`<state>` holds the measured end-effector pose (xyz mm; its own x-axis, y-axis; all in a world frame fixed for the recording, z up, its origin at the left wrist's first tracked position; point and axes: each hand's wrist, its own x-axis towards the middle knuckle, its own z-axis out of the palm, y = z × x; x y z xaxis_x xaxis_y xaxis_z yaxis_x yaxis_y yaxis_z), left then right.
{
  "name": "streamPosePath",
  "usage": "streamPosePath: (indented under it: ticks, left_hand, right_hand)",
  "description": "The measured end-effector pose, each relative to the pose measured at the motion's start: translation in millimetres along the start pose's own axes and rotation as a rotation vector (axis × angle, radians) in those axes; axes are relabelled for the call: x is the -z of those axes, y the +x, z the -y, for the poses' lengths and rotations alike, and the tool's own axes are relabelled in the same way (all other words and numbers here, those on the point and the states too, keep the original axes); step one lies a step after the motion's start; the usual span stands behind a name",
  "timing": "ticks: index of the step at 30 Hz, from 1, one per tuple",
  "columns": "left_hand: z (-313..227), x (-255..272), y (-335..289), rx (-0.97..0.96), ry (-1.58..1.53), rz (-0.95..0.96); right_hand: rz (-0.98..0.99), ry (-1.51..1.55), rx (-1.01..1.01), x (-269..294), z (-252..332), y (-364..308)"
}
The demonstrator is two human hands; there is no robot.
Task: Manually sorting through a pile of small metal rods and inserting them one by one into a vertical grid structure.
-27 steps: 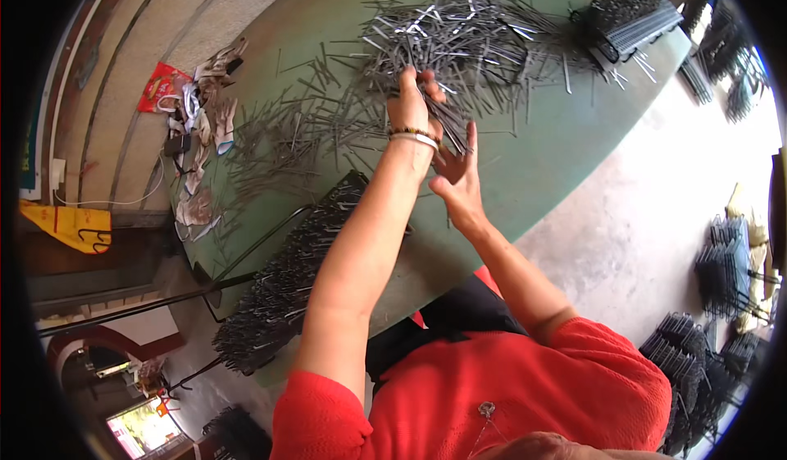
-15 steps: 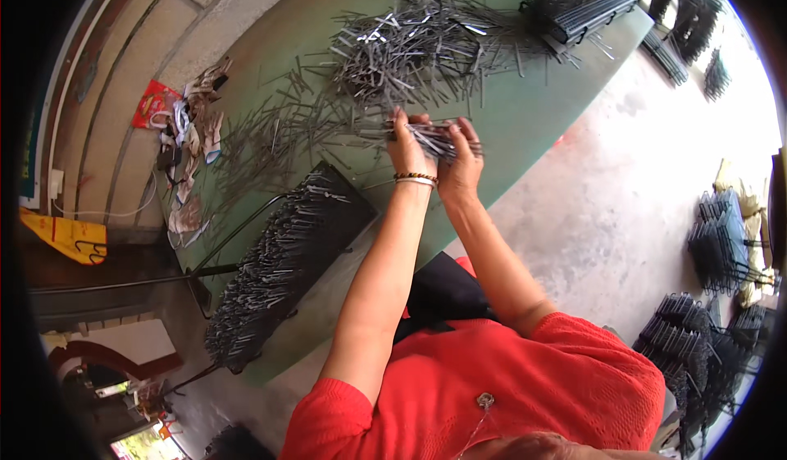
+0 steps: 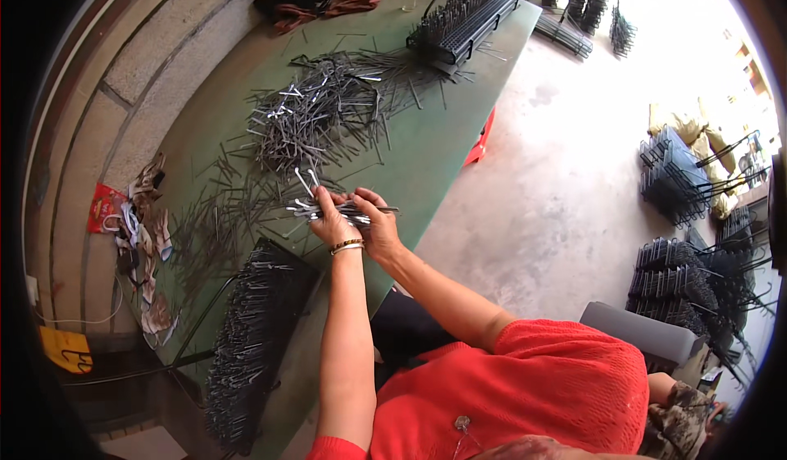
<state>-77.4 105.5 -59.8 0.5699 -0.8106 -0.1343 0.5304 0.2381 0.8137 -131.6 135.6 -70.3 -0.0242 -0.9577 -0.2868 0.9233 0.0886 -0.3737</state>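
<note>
Pin bundle [image 3: 340, 209] above green table [image 3: 443, 144] edge, clasped between both hands — left hand [image 3: 328, 224] gripping near end, right hand [image 3: 379, 229] closed on other. Loose pin heap [image 3: 316, 116] just beyond; filled rack [image 3: 250, 337] near left elbow, second rack [image 3: 467, 21] at far end.

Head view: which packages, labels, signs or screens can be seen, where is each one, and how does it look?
Red packet: far left end of the green table, beside crumpled rags; flat, red with pale print.
Yellow sign or tag: lower left, below the table by the wall; flat, yellow with dark marks.
No screens are in view.
</note>
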Motion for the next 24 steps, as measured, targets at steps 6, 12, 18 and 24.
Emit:
streamPosePath:
  ticks: [6, 12, 18, 24]
  left_hand:
    - [-12.5, 6.9, -2.3, -0.106, 0.144, 0.091]
    - [-31.4, -21.8, -32.1, -0.149, 0.111, 0.327]
    - [-8.1, 2.3, -18.5, -0.141, 0.085, 0.306]
    - [-1.7, 27.1, -3.2, -0.013, 0.179, 0.327]
  right_hand:
    - [-0.120, -0.005, -0.005, 17.2, 10.7, 8.7]
    - [0.051, 0.093, -0.047, 17.6, -7.8, 18.4]
    - [0.043, 0.010, -0.111, 4.1, -7.0, 8.8]
    - [0.040, 0.034, -0.125, 29.0, -25.0, 10.8]
